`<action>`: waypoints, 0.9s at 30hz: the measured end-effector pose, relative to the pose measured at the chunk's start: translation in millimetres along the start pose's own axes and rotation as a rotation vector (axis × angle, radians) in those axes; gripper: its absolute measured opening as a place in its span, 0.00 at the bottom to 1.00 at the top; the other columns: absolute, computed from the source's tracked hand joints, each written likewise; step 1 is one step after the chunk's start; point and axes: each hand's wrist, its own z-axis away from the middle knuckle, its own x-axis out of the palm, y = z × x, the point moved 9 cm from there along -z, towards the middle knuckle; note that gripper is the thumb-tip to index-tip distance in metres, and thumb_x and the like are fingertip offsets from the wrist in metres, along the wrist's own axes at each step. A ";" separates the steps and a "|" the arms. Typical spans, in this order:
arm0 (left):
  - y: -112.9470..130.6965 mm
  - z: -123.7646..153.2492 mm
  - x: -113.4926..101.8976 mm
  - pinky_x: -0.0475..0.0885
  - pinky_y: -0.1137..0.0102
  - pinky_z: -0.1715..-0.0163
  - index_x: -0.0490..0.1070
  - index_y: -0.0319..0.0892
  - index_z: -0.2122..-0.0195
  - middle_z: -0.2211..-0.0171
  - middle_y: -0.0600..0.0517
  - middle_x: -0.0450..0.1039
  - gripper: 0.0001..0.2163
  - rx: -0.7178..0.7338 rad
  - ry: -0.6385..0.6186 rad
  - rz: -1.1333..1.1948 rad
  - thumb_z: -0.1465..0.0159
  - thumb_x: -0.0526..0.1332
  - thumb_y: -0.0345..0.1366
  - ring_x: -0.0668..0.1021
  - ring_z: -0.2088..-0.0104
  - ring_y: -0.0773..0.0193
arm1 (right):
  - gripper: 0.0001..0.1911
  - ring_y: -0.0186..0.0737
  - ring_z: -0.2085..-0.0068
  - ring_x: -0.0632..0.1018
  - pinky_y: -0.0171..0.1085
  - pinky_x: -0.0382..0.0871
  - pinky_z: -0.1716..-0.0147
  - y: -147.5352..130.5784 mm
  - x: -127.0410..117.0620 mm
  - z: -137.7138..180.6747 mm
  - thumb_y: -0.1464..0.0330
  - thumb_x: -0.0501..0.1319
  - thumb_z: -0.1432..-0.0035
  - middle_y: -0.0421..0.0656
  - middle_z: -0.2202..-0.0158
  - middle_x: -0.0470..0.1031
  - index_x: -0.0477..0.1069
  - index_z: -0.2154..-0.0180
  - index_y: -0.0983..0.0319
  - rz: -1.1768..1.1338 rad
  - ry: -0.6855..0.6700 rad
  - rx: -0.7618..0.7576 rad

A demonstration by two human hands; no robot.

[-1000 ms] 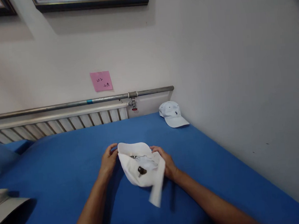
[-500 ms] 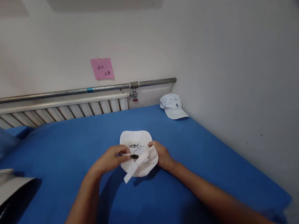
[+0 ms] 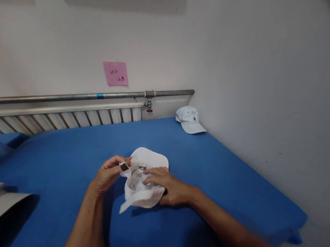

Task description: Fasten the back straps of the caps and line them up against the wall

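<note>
Here, dark lettering (image 3: 142,168), partly covered and too small to read, shows inside the white cap (image 3: 138,182), opening upward above a blue surface (image 3: 70,157), its strap ends apart. The left hand (image 3: 108,173) pinches the end with the brown tab (image 3: 124,166); the right hand (image 3: 171,185) clasps the side, fingers inside. Beyond, another cap (image 3: 189,118) bears a small dark emblem; a pink note (image 3: 115,73) above the pipe (image 3: 65,97) reads "252" over handwritten characters.

The cap (image 3: 137,182) I hold is white with dark lettering (image 3: 142,168) and a brown clasp (image 3: 124,167); I see blue cloth (image 3: 70,157), a pale bluish cap (image 3: 187,116) with a navy emblem (image 3: 194,119), and pink paper (image 3: 115,73).
</note>
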 end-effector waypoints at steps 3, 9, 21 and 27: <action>2.7 -1.0 -10.0 0.64 0.57 0.44 0.76 0.41 0.76 0.73 0.52 0.77 0.08 0.007 0.043 0.052 0.53 0.72 0.37 0.78 0.65 0.61 | 0.17 0.45 0.45 0.70 0.42 0.59 0.45 -20.9 22.9 -13.6 0.67 0.65 0.49 0.46 0.44 0.69 0.73 0.55 0.59 -0.109 -0.242 -0.089; 2.1 -4.3 -34.7 0.73 0.64 0.59 0.76 0.42 0.73 0.74 0.54 0.75 0.07 0.047 0.112 0.163 0.52 0.72 0.35 0.78 0.70 0.64 | 0.06 0.33 0.71 0.72 0.30 0.65 0.69 -23.5 47.8 -29.2 0.73 0.59 0.47 0.39 0.70 0.74 0.71 0.65 0.64 -0.144 -0.480 0.041; -21.1 -1.6 -15.9 0.65 0.79 0.76 0.76 0.40 0.72 0.76 0.55 0.74 0.12 -0.188 0.068 -0.040 0.52 0.73 0.40 0.72 0.77 0.73 | 0.23 0.48 0.48 0.72 0.50 0.59 0.48 28.2 -55.3 -11.0 0.82 0.55 0.56 0.49 0.51 0.74 0.70 0.56 0.62 0.092 0.258 0.147; -22.6 0.2 4.7 0.62 0.80 0.78 0.74 0.41 0.70 0.76 0.57 0.71 0.11 -0.214 0.010 -0.113 0.46 0.70 0.43 0.68 0.78 0.75 | 0.25 0.45 0.43 0.70 0.47 0.63 0.46 -34.1 -69.7 0.0 0.71 0.59 0.45 0.47 0.44 0.69 0.63 0.45 0.57 -0.281 0.327 0.001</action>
